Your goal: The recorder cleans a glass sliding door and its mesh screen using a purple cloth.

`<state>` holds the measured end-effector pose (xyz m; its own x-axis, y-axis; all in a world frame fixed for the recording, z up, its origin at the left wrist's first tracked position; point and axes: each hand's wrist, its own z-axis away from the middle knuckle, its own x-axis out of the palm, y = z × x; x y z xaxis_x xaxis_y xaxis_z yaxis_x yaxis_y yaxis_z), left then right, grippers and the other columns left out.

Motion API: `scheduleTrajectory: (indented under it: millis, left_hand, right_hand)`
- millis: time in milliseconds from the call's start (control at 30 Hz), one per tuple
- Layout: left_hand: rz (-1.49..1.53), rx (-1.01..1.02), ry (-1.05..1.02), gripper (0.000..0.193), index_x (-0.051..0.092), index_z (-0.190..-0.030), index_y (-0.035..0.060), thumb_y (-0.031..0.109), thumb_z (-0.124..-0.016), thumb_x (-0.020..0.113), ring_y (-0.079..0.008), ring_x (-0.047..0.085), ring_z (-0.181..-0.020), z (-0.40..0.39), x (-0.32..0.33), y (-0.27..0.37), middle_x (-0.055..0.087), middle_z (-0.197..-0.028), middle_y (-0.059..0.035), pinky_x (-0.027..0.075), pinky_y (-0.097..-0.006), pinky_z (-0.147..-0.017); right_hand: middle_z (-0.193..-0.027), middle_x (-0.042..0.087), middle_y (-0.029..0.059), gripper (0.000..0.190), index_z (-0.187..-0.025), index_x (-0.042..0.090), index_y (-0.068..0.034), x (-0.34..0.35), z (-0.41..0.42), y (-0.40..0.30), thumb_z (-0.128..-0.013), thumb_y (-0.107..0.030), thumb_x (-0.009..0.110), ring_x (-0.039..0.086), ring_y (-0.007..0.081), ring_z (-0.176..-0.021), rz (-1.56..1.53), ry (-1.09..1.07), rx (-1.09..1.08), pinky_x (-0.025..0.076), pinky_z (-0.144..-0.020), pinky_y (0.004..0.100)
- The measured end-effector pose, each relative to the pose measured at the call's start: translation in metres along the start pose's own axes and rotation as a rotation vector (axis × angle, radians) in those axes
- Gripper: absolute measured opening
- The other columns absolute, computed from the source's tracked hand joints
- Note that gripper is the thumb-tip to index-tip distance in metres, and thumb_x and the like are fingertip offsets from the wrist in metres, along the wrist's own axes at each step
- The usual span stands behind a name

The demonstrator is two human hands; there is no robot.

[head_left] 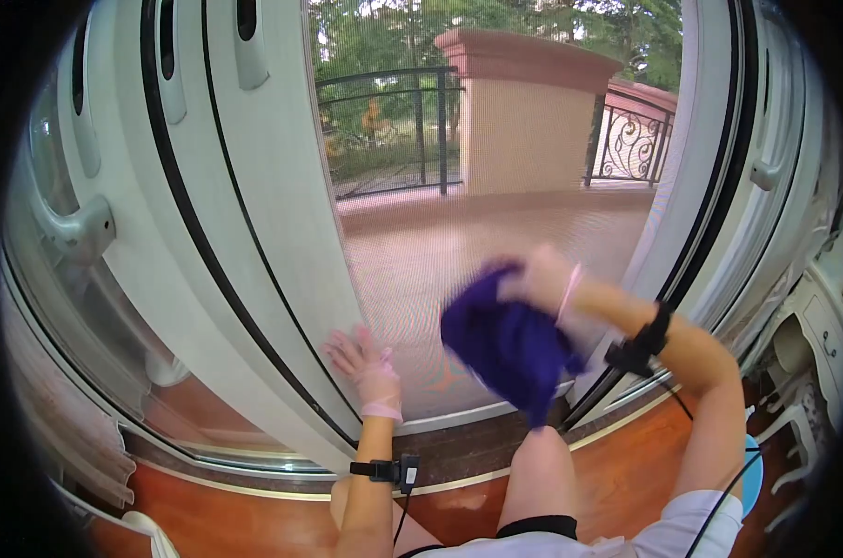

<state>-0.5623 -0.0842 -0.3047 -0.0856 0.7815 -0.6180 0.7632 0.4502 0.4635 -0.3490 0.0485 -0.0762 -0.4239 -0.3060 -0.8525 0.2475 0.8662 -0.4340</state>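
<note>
A dark purple cloth (509, 338) hangs from my right hand (536, 279), which grips its upper edge in front of the mesh screen (407, 279). Both the cloth and that hand are blurred. On my left hand (364, 366) is a thin, see-through pinkish glove; its fingers are spread against or close to the edge of the white sliding door frame (289, 209), with nothing held. The right hand seems to be gloved as well, with a pink cuff at the wrist. The cloth's lower tip hangs by my knee.
A dark door track (463, 453) runs along the reddish wooden floor (240, 516). Door handles (83, 230) jut out at the left. At the right are a white carved table (816, 328) and part of a light blue container (751, 481). Cables trail from both wrist straps. Beyond the screen stands a balcony railing (421, 132).
</note>
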Motion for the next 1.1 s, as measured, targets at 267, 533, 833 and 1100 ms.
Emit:
scheduleTrajectory:
  millis: [267, 533, 833, 1100]
  left_hand:
    - [0.027, 0.019, 0.046, 0.081, 0.017, -0.14, 0.0188, 0.023, -0.074, 0.064, -0.0535, 0.0, -0.129, 0.0, 0.005, 0.005, 0.001, -0.144, -0.0259, 0.014, -0.0622, -0.101]
    - [0.037, 0.038, -0.004, 0.079, 0.019, -0.139, 0.0109, 0.013, -0.073, 0.062, -0.0511, -0.004, -0.13, 0.004, 0.0, 0.006, -0.002, -0.144, -0.0265, 0.006, -0.0556, -0.106]
    - [0.22, 0.047, 0.03, 0.069, 0.016, -0.141, 0.0132, 0.011, -0.081, 0.05, -0.0456, 0.001, -0.132, 0.003, -0.009, 0.001, 0.006, -0.146, -0.0207, 0.006, -0.0539, -0.106]
    - [0.892, -0.348, 0.236, 0.067, 0.014, -0.142, 0.0067, -0.003, -0.081, 0.039, -0.0252, 0.014, -0.135, 0.012, -0.036, 0.004, 0.015, -0.146, -0.0153, 0.01, -0.0348, -0.109]
  right_hand:
    - [-0.124, 0.046, 0.0105, 0.066, -0.124, 0.048, -0.019, -0.147, -0.099, -0.075, -0.065, -0.032, 0.074, 0.038, 0.0325, -0.116, 0.53, 1.302, -0.42, 0.027, -0.1, 0.0428]
    - [-0.112, 0.052, -0.002, 0.028, -0.095, 0.056, -0.031, 0.009, -0.073, -0.015, -0.069, -0.021, 0.058, 0.048, 0.0188, -0.096, 0.984, 0.685, -0.891, 0.041, -0.069, 0.0373]
    - [-0.116, 0.054, 0.0071, 0.039, -0.111, 0.056, -0.019, -0.11, -0.168, -0.156, -0.074, -0.027, 0.066, 0.051, 0.0307, -0.099, 0.518, 1.331, -0.382, 0.041, -0.083, 0.0383]
    - [-0.12, 0.05, 0.0017, 0.031, -0.104, 0.055, -0.033, 0.179, -0.089, -0.004, -0.073, -0.029, 0.053, 0.043, 0.0325, -0.102, 0.718, 0.938, -0.75, 0.042, -0.071, 0.0468]
